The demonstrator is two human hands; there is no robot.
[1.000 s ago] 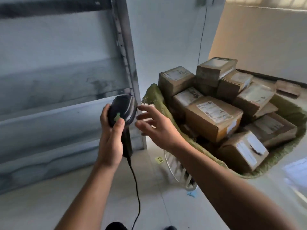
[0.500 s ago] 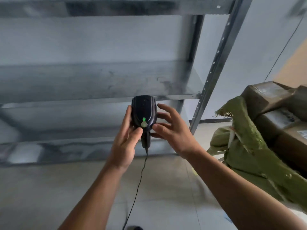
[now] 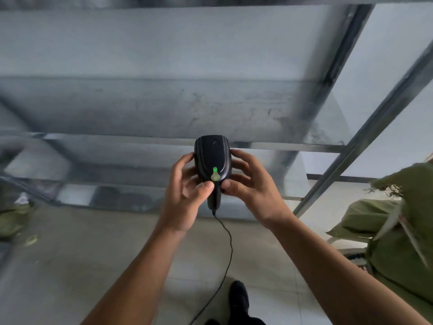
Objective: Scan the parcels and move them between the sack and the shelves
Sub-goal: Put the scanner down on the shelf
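A black handheld scanner [image 3: 212,160] with a lit green button is held upright in front of the grey metal shelves [image 3: 164,109]. My left hand [image 3: 185,195] grips its left side, thumb just below the green button. My right hand [image 3: 250,191] curls round its right side, thumb at the handle. The scanner's black cable [image 3: 226,249] hangs down toward the floor. The green sack [image 3: 398,221] shows at the right edge; no parcels are in view.
A slanted shelf upright [image 3: 365,134] stands between the shelves and the sack. The shelf boards in view hold nothing. My dark shoe [image 3: 239,299] is on the pale tiled floor [image 3: 70,266] below the hands.
The view has swung left from the sack of parcels to the shelves. My right hand has come in and closed on the scanner, which my left hand was holding alone.
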